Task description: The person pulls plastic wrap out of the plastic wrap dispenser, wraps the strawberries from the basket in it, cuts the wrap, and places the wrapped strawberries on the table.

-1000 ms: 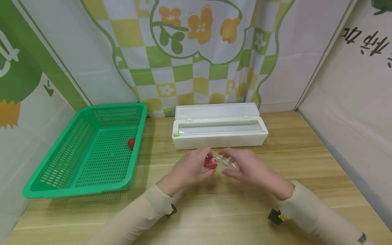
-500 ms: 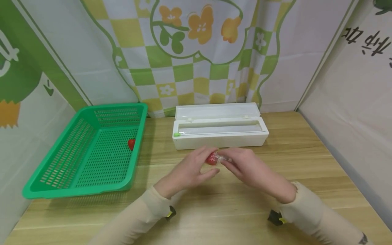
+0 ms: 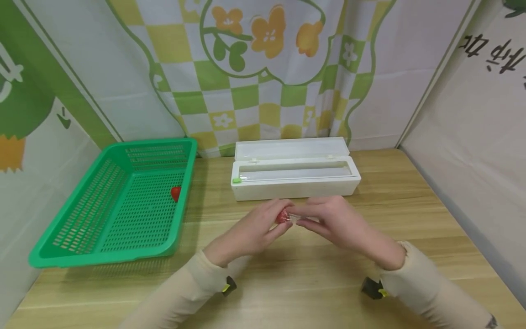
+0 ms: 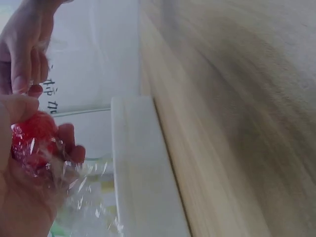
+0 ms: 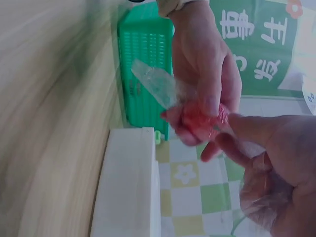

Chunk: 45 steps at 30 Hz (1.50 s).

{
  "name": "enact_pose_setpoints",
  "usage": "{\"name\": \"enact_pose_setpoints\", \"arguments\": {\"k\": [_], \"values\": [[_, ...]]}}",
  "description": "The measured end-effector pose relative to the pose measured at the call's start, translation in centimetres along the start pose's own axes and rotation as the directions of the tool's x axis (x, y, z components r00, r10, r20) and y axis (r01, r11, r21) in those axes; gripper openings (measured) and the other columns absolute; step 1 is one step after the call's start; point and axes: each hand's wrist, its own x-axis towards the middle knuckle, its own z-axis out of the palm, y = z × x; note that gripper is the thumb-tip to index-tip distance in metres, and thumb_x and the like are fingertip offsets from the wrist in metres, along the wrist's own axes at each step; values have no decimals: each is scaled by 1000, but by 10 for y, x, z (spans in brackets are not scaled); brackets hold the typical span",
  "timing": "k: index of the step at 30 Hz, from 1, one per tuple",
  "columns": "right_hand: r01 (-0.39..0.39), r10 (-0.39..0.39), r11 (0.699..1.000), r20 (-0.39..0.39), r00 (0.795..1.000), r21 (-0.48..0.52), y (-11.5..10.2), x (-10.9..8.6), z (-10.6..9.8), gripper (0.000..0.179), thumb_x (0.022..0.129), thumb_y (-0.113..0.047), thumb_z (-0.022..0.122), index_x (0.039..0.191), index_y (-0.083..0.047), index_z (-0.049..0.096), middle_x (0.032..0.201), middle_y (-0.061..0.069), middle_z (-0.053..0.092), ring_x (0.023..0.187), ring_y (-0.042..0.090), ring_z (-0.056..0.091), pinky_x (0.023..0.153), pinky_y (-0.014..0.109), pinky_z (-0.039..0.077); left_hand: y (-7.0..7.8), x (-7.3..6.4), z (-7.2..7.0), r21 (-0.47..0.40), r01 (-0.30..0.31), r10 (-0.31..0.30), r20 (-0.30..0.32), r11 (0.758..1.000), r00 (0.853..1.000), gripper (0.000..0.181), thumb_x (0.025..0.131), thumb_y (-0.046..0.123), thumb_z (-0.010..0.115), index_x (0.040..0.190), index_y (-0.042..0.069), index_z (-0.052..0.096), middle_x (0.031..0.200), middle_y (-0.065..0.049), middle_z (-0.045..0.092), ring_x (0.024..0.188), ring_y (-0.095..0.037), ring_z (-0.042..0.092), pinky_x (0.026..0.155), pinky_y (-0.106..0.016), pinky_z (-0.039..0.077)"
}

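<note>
A small red fruit (image 3: 282, 216), wrapped in clear plastic film, is held between the fingers and thumb of my left hand (image 3: 251, 230) above the table. My right hand (image 3: 341, 224) pinches the twisted film right beside the fruit. In the left wrist view, the shiny wrapped fruit (image 4: 35, 136) rests against the fingers, and loose crinkled film (image 4: 89, 202) trails from its other side. The right wrist view shows a flap of film (image 5: 153, 83) sticking out past the left hand, with more film bunched under the right fingers.
Behind the hands is a white cling film box (image 3: 296, 189), its lid raised and a green slider at its left end. A green plastic basket (image 3: 102, 257) stands on the left, with another red fruit (image 3: 175, 193) inside. Patterned curtains (image 3: 269, 96) hang behind the wooden table (image 3: 312, 292).
My right hand has closed in from the loose film to pinch it next to the fruit; the film there is now gathered tighter. My left hand still holds the fruit.
</note>
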Motion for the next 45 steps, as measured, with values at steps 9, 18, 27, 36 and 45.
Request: {"name": "enact_pose_setpoints", "arguments": {"k": [9,18,27,36,45], "values": [[155,-149,982,-68,987,103,6,2,-11,29,85,-2,74,113,-8,75,88,0,73,67,2,55,61,9,47,1,-3,-10,-303,41,-19,75,952,997,37,102,23,52,135,8,43,103,-2,61,84,-10,55,73,-23,52],[160,-156,983,-49,987,93,9,0,-11,28,86,-6,75,114,-5,74,90,1,72,67,3,54,61,8,47,1,-4,-8,-312,96,-80,62,945,995,41,96,21,66,126,9,42,102,-1,61,78,-10,55,65,-21,53],[189,-171,979,-192,966,77,14,0,-11,23,97,-23,63,100,-6,78,97,5,71,78,10,64,67,12,52,-2,-4,-10,-206,9,-30,-97,979,995,39,86,25,78,120,10,66,106,1,57,91,-8,54,78,-21,54],[103,-42,974,-288,957,203,6,-1,-1,13,84,-4,76,97,-3,77,91,8,76,77,12,70,69,14,56,-6,-4,-7,-287,-45,-20,-218,957,976,40,80,18,83,117,11,70,105,0,68,92,-9,62,82,-24,57],[102,69,900,-370,927,424,3,-1,8,29,74,16,75,97,0,76,83,13,76,65,9,68,60,18,57,-3,-5,-9,-586,-74,-49,-191,807,980,38,86,5,74,123,3,65,118,-13,67,107,-15,64,99,-31,55]]}}
